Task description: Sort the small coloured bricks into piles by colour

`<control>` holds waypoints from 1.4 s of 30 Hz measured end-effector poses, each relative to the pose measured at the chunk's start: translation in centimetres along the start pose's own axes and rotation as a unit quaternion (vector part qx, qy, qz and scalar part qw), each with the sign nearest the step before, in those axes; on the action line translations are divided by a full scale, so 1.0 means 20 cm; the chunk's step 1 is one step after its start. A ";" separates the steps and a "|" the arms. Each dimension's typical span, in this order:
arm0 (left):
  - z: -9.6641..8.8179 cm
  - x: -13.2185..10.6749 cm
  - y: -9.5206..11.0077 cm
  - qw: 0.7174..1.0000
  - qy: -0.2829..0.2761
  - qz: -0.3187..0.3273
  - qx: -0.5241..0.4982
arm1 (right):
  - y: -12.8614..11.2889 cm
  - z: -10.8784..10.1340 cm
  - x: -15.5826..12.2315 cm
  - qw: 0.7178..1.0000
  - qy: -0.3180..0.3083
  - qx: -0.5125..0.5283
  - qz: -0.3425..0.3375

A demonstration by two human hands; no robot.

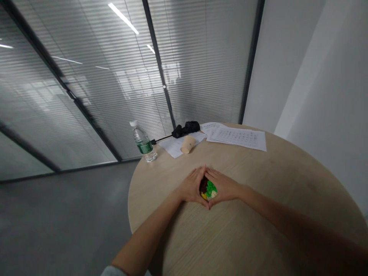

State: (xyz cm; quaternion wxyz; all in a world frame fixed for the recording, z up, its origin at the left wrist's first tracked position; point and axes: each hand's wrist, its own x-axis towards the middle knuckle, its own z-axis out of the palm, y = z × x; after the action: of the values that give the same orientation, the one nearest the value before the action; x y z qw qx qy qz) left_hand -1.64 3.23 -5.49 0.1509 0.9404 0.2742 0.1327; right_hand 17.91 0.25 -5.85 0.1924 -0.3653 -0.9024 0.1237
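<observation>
Clear bottle with green label [144, 147]: upright, beyond and left of the pile of small coloured pieces [211, 188]. Black bundle [192, 126], well beyond the pile; paper cup [188, 143], nearer to it, tipped on its side. Left hand [191, 188]: curved, half open, bordering the pile's left. Pile: on the round table [258, 172], ringed by both hands, probably so loose bits stay together; too small to say what they are or whether fingers press them. Right hand [225, 186]: mirrors left, fingertips and thumbs meeting. Printed sheets [238, 138]: flat, beyond and right of the pile.
</observation>
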 end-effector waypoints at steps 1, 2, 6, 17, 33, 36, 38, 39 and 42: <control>0.01 -0.01 0.00 1.000 0.013 0.003 -0.011 | 0.01 0.00 0.01 1.000 0.008 0.016 -0.010; 0.01 -0.01 0.00 1.000 0.024 0.004 -0.020 | 0.02 0.00 0.01 0.999 0.016 0.030 -0.012; 0.02 -0.05 0.01 0.998 0.047 -0.009 -0.041 | 0.06 0.02 -0.02 0.998 0.031 0.062 0.008; 0.06 -0.05 0.11 0.981 0.119 -0.124 -0.093 | 0.00 0.07 -0.04 0.988 0.120 0.079 0.057; 0.18 0.11 0.25 0.858 0.356 -0.302 -0.213 | -0.15 0.20 0.16 0.915 0.316 0.113 0.225; 0.15 0.07 0.23 0.845 0.369 -0.307 -0.236 | -0.17 0.16 0.10 0.928 0.298 0.103 0.197; 0.13 0.03 0.21 0.846 0.369 -0.297 -0.245 | -0.20 0.13 0.03 0.946 0.265 0.092 0.159; 0.11 0.02 0.20 0.849 0.367 -0.289 -0.248 | -0.21 0.12 0.00 0.956 0.246 0.085 0.138; 0.08 0.01 0.17 0.862 0.349 -0.264 -0.255 | -0.24 0.11 -0.05 0.985 0.151 0.025 0.075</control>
State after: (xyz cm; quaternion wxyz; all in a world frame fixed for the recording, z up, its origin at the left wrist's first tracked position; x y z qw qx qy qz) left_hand 0.69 0.26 -5.79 0.3089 0.6537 0.5036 0.4729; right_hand 14.66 -4.10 -6.35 0.3255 -0.4417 -0.8296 0.1037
